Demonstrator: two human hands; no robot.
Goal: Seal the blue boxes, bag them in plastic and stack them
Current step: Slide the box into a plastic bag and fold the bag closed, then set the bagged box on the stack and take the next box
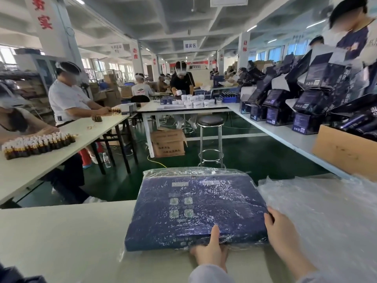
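A flat dark blue box [195,209] inside a clear plastic bag lies on the white table [61,237] in front of me. My left hand [212,248] grips its near edge, thumb on top and fingers underneath. My right hand [281,231] holds the box's near right corner, fingers tucked behind the edge. The bag's far end [189,172] hangs loose beyond the box. A pile of clear plastic bags [318,213] lies right of the box.
Open dark blue boxes [306,103] are piled along the right table, with a brown carton [344,152] near me. A stool [210,139] stands on the green floor ahead. Other people work at tables to the left and far back.
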